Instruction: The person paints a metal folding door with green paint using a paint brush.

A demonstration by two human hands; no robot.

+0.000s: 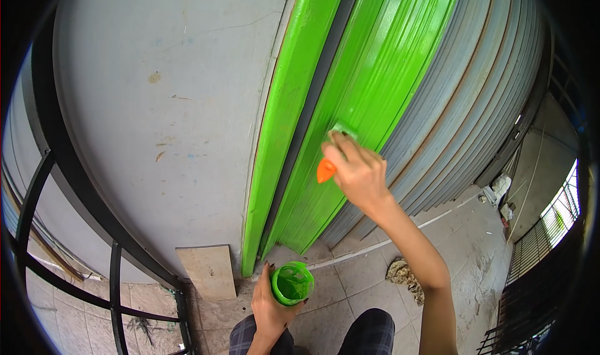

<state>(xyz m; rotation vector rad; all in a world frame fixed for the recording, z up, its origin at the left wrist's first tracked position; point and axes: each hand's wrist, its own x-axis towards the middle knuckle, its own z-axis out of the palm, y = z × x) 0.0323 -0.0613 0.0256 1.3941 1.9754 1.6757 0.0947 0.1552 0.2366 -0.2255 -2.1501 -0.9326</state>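
Note:
My right hand [359, 170] is closed around a paintbrush [326, 170] with an orange handle. Its bristles, mostly behind my fingers, press against a bright green metal panel [381, 61] with vertical ridges. Lower down, my left hand [272, 308] wraps round a small tub of green paint [292, 282], whose open top faces me and whose inner wall is smeared green. Left of the ridged panel runs a green frame strip [281, 130], with a dark gap between the two.
Grey corrugated shutter [475, 92] continues to the right. A pale wall [156, 92] fills the left, with a small board [207, 272] leaning at its foot. Black metal bars [115, 280] stand at far left. A crumpled rag [405, 279] lies on the tiled floor [369, 292].

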